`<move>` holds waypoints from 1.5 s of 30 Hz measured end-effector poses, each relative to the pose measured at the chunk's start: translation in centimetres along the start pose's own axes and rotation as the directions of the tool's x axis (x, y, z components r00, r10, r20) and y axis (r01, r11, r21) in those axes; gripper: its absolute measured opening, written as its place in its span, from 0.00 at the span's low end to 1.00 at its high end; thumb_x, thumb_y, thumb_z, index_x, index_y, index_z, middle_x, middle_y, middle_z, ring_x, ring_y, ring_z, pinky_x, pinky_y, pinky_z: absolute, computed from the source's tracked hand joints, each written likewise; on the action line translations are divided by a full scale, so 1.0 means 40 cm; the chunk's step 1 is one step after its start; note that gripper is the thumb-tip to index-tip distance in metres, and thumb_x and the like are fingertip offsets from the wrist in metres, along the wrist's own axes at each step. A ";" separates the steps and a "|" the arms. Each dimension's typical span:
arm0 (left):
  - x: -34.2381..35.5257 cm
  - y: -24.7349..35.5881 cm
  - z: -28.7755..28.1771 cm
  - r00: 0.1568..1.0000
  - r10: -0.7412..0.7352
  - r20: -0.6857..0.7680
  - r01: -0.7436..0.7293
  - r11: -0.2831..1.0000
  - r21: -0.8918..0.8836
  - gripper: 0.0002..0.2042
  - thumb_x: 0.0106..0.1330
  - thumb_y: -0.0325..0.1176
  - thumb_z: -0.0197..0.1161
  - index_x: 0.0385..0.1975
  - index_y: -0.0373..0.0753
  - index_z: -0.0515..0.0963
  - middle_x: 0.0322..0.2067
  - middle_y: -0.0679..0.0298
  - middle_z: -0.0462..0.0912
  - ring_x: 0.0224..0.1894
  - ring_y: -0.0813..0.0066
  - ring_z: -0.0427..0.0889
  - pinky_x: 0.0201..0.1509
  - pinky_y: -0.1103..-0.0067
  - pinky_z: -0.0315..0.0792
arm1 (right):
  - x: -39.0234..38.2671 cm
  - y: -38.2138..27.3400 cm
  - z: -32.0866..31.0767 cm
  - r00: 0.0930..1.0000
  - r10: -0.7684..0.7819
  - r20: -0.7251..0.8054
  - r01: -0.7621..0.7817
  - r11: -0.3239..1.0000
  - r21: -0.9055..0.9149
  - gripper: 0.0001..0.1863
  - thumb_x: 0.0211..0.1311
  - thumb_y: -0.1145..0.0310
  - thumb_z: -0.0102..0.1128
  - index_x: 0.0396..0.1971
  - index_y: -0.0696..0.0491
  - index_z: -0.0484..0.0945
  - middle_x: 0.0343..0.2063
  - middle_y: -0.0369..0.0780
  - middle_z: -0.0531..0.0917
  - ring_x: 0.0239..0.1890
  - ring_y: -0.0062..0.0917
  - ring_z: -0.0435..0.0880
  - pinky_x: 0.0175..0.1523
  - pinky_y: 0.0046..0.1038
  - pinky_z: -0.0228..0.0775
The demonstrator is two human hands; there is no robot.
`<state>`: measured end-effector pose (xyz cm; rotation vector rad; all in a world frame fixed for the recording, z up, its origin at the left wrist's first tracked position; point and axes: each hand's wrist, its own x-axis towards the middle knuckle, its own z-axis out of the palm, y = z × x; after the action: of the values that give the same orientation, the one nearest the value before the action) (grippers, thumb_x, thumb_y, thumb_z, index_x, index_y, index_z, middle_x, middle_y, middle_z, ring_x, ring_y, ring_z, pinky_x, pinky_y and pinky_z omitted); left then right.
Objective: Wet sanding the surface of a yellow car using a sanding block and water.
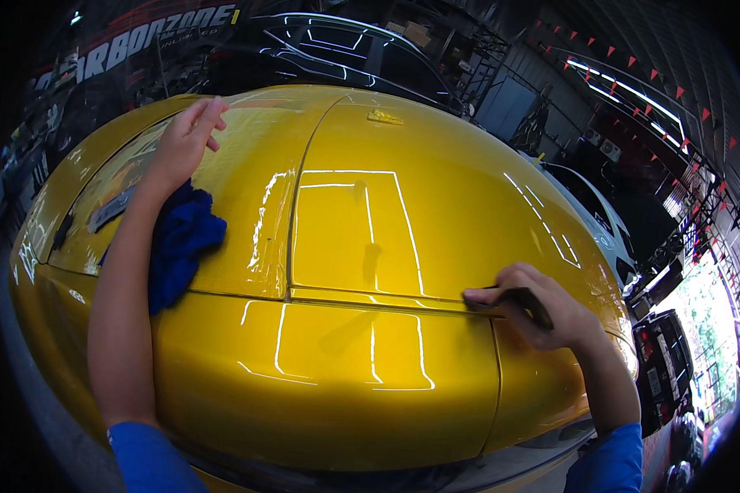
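Our right hand [561,307] has its fingers clamped on a black handheld tool [536,307], long axis roughly along the seam [386,307] at the yellow car panel's [469,222] near edge. Our left hand [181,148], farther off, hangs seemingly empty, fingers loosely curled, beyond the blue cloth [191,240].

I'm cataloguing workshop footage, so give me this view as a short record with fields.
Right hand: the right hand grips a dark tool, its end near a panel seam
Left hand: the left hand has bent fingers, nothing visibly held; surface contact unclear
Cloth: blue cloth, crumpled, partly behind the left forearm
Surface: glossy yellow car
Also on it: small yellow piece
Background: dark car, red pennants
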<state>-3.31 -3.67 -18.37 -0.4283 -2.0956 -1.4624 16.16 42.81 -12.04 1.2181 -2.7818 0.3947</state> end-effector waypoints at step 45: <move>0.016 0.005 0.003 0.989 0.124 -0.082 -0.133 0.984 -0.118 0.23 0.78 0.48 0.42 0.58 0.34 0.70 0.38 0.62 0.76 0.34 0.79 0.75 0.40 0.82 0.73 | 0.014 0.000 -0.006 1.000 -0.017 0.004 0.017 0.999 -0.037 0.09 0.58 0.80 0.57 0.38 0.56 0.70 0.35 0.48 0.75 0.40 0.45 0.76 0.44 0.38 0.70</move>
<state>-3.73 -3.52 -17.86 -0.5385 -1.8902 -1.5133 15.78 42.47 -11.72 1.2348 -2.7671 0.3375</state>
